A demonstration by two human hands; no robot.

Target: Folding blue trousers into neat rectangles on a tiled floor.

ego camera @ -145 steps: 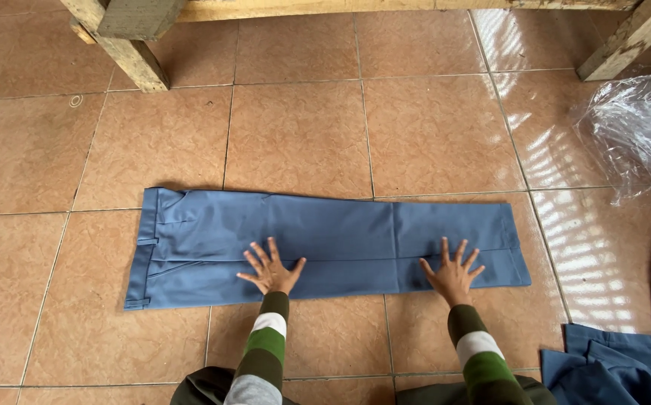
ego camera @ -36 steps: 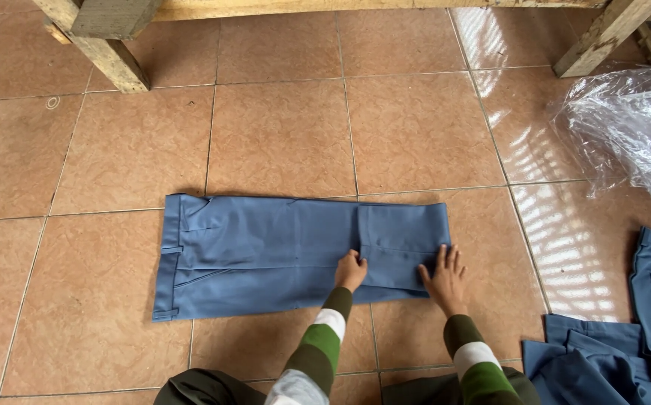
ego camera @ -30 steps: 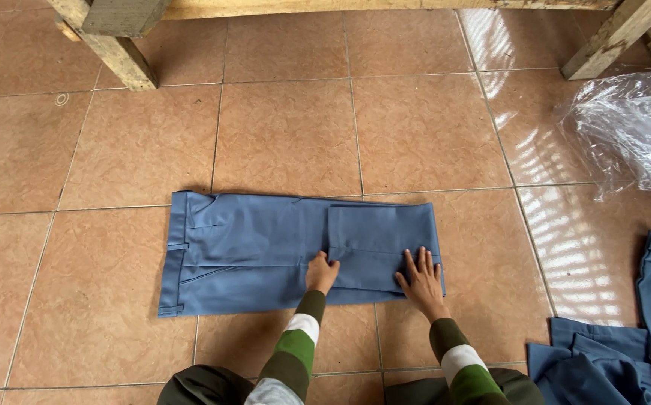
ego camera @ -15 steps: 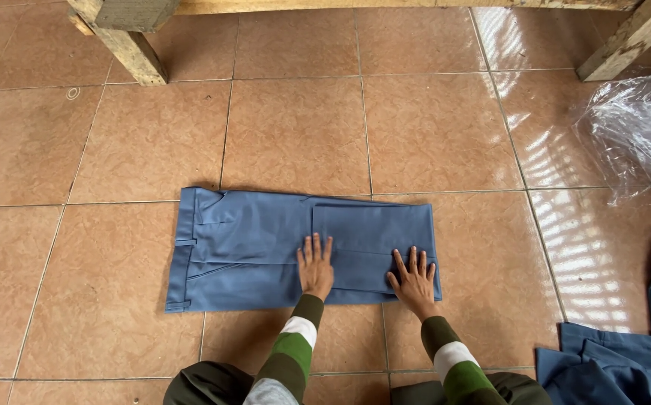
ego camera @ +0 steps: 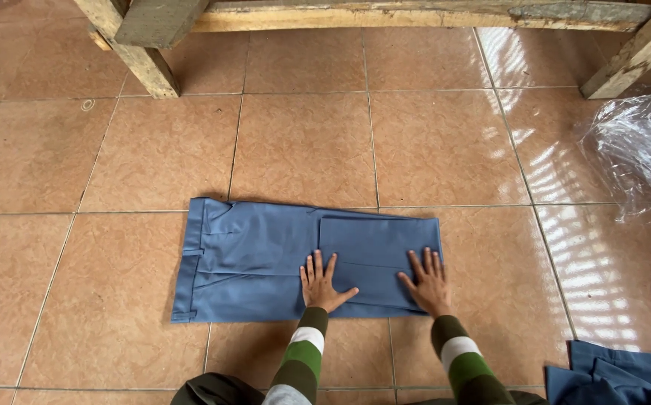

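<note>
Pressing two flat hands, left hand [ego camera: 319, 280] and right hand [ego camera: 428, 282], on one folded trousers [ego camera: 258, 255].

Both forearms wear long knitted sleeves banded in green, white and dark olive; the left hand [ego camera: 320, 280] and right hand [ego camera: 429, 283] are bare.

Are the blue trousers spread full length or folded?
Folded: on the blue trousers the leg end lies doubled back, a rectangular layer on top.

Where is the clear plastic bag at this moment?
In the head view, the clear plastic bag lies on the tiled floor at the far right, beside a wooden leg.
</note>
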